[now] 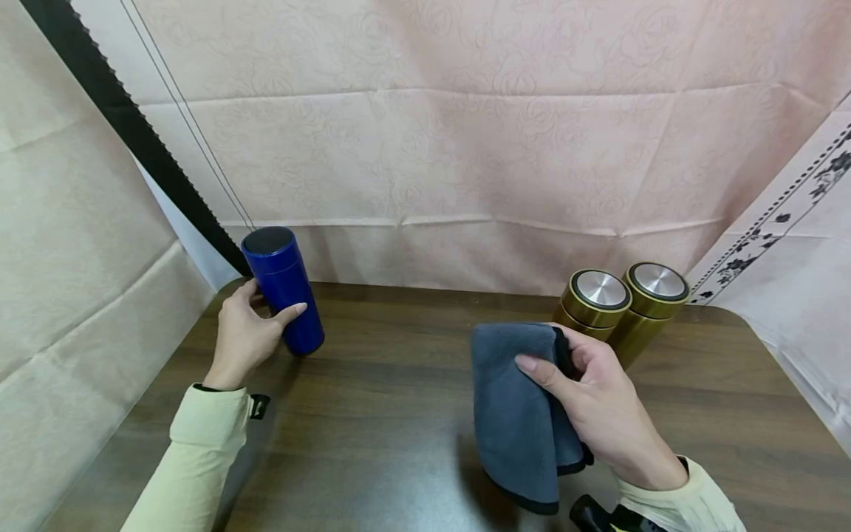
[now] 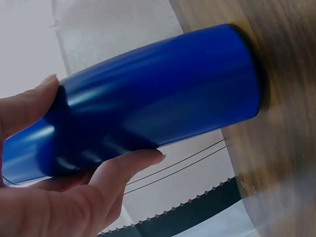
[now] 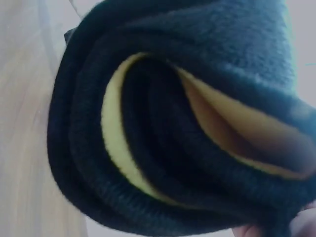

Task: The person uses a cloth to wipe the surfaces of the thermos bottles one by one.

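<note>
My left hand (image 1: 244, 336) grips a blue thermos flask (image 1: 279, 275) with a dark lid at the left of the table, thumb on one side and fingers round the other. The left wrist view shows the flask's smooth blue body (image 2: 177, 89), its base right at the wood surface. A folded grey-blue cloth (image 1: 508, 406) with black edging hangs from my right hand (image 1: 608, 410), pinched between thumb and fingers. Close up in the right wrist view, the cloth (image 3: 237, 54) has several folded layers and a yellow inner side.
Two gold flasks, a nearer one (image 1: 601, 290) and a farther one (image 1: 660, 282), stand side by side behind my right hand, partly hidden by it. The brown wooden table (image 1: 372, 414) ends at a pale patterned fabric backdrop (image 1: 425, 162), with fabric on both sides too.
</note>
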The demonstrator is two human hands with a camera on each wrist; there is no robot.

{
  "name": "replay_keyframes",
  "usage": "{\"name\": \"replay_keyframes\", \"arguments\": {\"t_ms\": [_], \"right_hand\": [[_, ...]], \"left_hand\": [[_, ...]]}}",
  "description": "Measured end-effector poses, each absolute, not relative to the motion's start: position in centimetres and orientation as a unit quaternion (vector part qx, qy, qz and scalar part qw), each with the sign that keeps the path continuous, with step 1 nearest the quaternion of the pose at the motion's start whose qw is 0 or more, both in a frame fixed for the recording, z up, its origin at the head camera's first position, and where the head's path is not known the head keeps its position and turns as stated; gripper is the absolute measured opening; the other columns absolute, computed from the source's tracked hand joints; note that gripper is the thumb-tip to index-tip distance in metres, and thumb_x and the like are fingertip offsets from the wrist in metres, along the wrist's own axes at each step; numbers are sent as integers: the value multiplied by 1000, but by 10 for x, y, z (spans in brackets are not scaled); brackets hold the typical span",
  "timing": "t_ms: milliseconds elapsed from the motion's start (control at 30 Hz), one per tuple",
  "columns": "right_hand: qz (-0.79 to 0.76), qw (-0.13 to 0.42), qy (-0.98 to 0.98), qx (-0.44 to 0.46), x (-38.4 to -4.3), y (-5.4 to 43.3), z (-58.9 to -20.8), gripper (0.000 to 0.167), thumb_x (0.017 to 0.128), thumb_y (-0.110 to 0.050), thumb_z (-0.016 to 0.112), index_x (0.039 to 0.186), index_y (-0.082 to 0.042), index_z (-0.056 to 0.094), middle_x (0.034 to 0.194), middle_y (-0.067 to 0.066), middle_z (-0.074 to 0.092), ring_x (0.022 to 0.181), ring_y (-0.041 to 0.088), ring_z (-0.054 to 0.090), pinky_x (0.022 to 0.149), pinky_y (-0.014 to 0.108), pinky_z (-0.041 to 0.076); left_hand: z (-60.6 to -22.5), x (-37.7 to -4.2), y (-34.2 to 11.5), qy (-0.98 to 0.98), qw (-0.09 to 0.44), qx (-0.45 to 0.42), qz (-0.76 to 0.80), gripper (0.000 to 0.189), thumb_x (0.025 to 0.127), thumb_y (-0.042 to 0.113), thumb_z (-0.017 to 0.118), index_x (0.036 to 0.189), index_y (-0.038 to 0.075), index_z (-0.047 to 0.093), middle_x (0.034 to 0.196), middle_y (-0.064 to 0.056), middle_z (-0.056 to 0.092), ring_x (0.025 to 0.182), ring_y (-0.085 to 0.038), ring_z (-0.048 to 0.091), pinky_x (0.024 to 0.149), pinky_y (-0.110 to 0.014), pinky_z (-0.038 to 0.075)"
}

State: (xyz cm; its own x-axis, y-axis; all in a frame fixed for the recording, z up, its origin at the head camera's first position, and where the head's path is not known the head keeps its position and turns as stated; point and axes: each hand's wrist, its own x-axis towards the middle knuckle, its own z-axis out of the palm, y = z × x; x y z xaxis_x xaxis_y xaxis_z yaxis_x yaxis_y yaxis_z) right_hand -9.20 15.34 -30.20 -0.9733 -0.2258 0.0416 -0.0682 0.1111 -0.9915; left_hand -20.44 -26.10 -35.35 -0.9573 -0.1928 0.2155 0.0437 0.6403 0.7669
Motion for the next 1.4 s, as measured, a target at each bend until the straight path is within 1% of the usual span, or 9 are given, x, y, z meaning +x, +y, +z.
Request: {"name": "replay_keyframes", "arguments": {"t_ms": [267, 467, 600, 667, 833, 967, 1100, 1200, 1400], "right_hand": [[-700, 0, 689, -190, -91, 161, -303, 31, 107, -4, 47, 138, -5, 51, 117, 6, 68, 92, 19, 73, 73, 38, 63], [-783, -44, 587, -203, -91, 185, -305, 36, 109, 0, 32, 141, -3, 49, 108, 6, 72, 81, 16, 73, 64, 34, 61], [-784, -147, 580, -166, -92, 209, -300, 33, 110, -7, 31, 137, 1, 49, 99, 6, 69, 78, 15, 68, 63, 29, 55], [-769, -204, 593, -120, -91, 216, -295, 29, 109, -14, 39, 131, 1, 51, 91, 6, 66, 72, 14, 63, 61, 28, 51], [-770, -276, 574, -38, -93, 219, -284, 39, 95, -19, 71, 121, 6, 56, 87, 10, 65, 66, 14, 63, 56, 25, 53], [-774, -299, 557, -44, -96, 225, -279, 40, 90, 0, 73, 126, 8, 58, 102, 15, 66, 76, 17, 69, 61, 25, 59], [-783, -288, 549, -59, -97, 234, -277, 39, 89, 18, 63, 127, 10, 58, 110, 17, 64, 82, 21, 73, 62, 28, 62], [-780, -286, 553, -69, -97, 238, -275, 38, 89, 21, 62, 126, 14, 59, 110, 18, 66, 84, 21, 73, 63, 28, 62], [-765, -282, 569, -106, -94, 248, -274, 36, 94, 17, 57, 129, 17, 56, 113, 16, 69, 88, 19, 74, 70, 26, 63]], "left_hand": [[-348, -199, -267, -906, 127, 48, -401, 78, 91, 38, 77, 146, -7, 43, 138, -34, 56, 123, -50, 60, 102, -62, 51], [-338, -196, -265, -908, 115, 60, -398, 99, 87, 37, 82, 156, -2, 24, 149, -34, 44, 135, -51, 48, 109, -66, 43], [-324, -186, -260, -904, 185, 70, -380, 119, 81, 38, 87, 163, 7, 7, 162, -28, 25, 148, -46, 28, 117, -68, 30], [-316, -178, -254, -894, 250, 55, -368, 122, 77, 36, 90, 163, 10, 8, 164, -24, 19, 150, -43, 19, 121, -65, 24], [-302, -160, -231, -843, 414, -32, -343, 108, 72, 25, 94, 157, 8, 30, 162, -21, 23, 149, -36, 15, 123, -55, 17], [-298, -153, -201, -810, 458, -112, -349, 82, 78, 23, 87, 146, 1, 47, 155, -21, 39, 147, -34, 29, 123, -51, 23], [-300, -153, -161, -809, 398, -195, -385, 65, 85, 21, 81, 139, -3, 53, 141, -19, 55, 134, -31, 50, 116, -45, 41], [-307, -157, -126, -821, 323, -245, -403, 61, 89, 23, 79, 139, -1, 53, 134, -16, 60, 125, -28, 58, 110, -41, 49], [-315, -167, -60, -845, 192, -304, -397, 63, 91, 36, 75, 142, 6, 51, 137, -8, 58, 126, -22, 57, 111, -39, 47]]}}
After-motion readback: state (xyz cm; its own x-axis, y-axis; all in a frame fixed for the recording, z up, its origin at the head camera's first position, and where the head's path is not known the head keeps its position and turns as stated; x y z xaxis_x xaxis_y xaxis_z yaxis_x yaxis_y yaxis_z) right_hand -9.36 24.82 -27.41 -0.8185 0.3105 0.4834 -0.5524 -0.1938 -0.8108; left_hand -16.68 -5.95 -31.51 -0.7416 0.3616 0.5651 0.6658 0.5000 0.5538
